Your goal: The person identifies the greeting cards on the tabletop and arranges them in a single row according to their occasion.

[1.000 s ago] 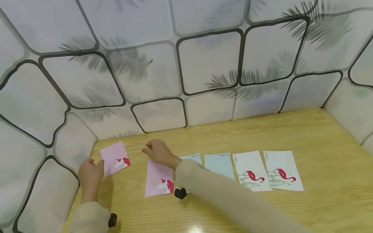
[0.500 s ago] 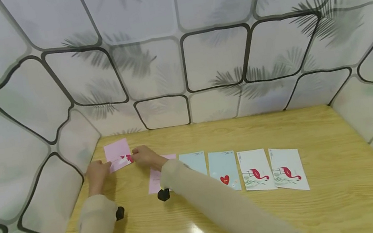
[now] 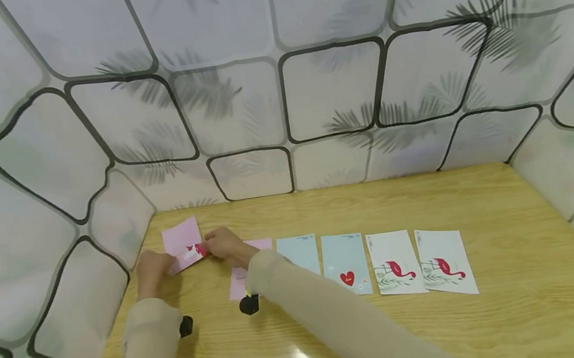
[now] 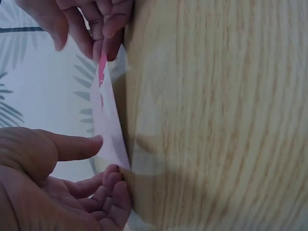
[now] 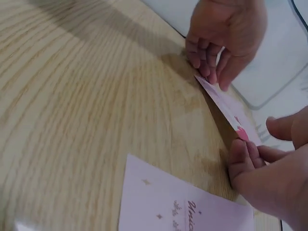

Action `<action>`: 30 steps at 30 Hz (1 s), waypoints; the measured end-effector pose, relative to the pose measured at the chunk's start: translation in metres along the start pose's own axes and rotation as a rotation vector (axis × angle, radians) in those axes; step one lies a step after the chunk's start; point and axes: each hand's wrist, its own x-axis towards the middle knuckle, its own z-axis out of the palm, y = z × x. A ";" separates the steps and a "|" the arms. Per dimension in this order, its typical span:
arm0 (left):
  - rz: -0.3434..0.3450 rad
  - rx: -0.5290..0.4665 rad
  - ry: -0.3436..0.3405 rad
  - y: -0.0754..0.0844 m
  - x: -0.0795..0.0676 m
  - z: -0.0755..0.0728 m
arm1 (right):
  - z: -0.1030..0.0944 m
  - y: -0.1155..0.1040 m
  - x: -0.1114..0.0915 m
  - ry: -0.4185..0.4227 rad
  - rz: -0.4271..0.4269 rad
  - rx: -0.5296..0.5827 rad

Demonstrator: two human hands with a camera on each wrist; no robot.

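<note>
A pink unicorn card (image 3: 179, 237) lies at the far left of the table, its near edge tipped up off the wood. At its near left corner, my left hand (image 3: 154, 270) holds it, thumb (image 4: 86, 147) on the face and fingers (image 4: 113, 192) below the edge. On the opposite corner, my right hand (image 3: 225, 243) grips with its fingers (image 5: 243, 156), while its thumb stands off the card. A second pink card (image 5: 166, 202), with lettering and small stars, lies flat under my right wrist, partly hidden by it in the head view.
To the right lie a light blue card (image 3: 298, 249), another blue card with a red heart (image 3: 334, 256), and two white flamingo cards (image 3: 390, 250). All rest on the wooden table (image 3: 526, 266). Patterned fabric walls (image 3: 335, 90) close in the back and sides.
My right hand has moved left from above the second pink card to the unicorn card's right corner. My left hand has closed on the left corner, and the card's near edge has lifted.
</note>
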 end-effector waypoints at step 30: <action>0.227 -0.475 -0.086 0.013 -0.041 -0.054 | -0.024 -0.036 -0.066 -0.230 -0.210 -0.058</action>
